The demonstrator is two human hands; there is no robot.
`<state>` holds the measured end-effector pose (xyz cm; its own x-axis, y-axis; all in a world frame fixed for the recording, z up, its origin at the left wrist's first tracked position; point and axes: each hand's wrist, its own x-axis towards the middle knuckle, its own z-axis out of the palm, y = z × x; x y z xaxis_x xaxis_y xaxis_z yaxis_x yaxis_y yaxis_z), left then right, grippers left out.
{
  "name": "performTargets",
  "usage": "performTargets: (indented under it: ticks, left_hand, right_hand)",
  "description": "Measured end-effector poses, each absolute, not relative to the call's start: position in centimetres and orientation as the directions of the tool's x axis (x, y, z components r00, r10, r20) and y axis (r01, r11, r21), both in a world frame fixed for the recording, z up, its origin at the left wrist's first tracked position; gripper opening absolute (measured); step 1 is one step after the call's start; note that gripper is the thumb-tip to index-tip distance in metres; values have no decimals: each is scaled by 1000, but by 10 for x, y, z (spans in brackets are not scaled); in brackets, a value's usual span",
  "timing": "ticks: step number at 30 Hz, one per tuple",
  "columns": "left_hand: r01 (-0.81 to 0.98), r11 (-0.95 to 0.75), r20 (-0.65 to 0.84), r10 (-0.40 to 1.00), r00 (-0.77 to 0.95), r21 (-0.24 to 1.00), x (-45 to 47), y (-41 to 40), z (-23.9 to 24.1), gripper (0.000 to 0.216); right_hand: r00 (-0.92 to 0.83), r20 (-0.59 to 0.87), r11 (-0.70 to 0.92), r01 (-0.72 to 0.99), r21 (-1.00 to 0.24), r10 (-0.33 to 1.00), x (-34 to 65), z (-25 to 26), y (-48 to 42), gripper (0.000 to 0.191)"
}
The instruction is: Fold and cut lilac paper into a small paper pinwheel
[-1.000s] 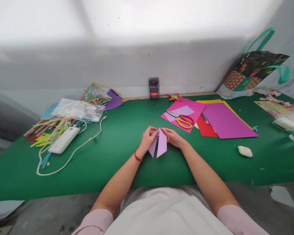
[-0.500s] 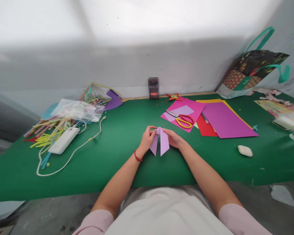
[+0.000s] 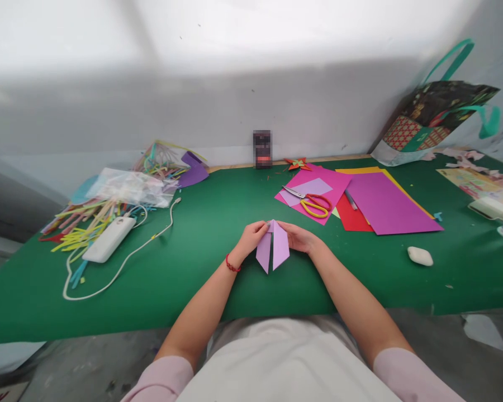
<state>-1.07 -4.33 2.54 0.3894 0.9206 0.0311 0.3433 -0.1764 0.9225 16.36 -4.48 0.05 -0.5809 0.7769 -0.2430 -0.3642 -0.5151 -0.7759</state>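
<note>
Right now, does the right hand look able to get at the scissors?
Probably yes: the scissors lie uncovered just beyond the right hand, with nothing visible in between. That hand holds the folded lilac paper, though, so it may need to let go first.

Pale pink sleeves (image 3: pixel 165 378), red bracelet (image 3: pixel 232 266)

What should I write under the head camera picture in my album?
Left hand and right hand hold folded lilac paper at a green table, with scissors lying beyond.
</note>
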Motion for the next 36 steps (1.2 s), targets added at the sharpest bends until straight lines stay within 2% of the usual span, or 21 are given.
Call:
performTargets:
  ticks: [4,10,17,23,36]
  left_hand:
    - [385,-280,102,901,422,880,-11,-46,29,34]
    - [375,-341,142,872,468,862,-10,-48,30,33]
    - [391,-344,146,879,455,854,-9,-49,30,30]
    - [390,-344,145,878,457,854,-8,-50,26,29]
    - [374,-277,76,879,471,885,-8,-53,30,35]
  right_hand:
    - [-604,-275,-563,-359,-744,748,168,-5,-42,19]
    - [-647,-278,-579,-313,-753,710,173,-6,-44,24]
    - [-632,-313,-604,-313,-733,709,171,2,-45,39]
    - [-618,-314,-581,-291,-760,720,173,3,-46,32]
    - [-611,-305,-543,-250,-801,731,174,10,-49,34]
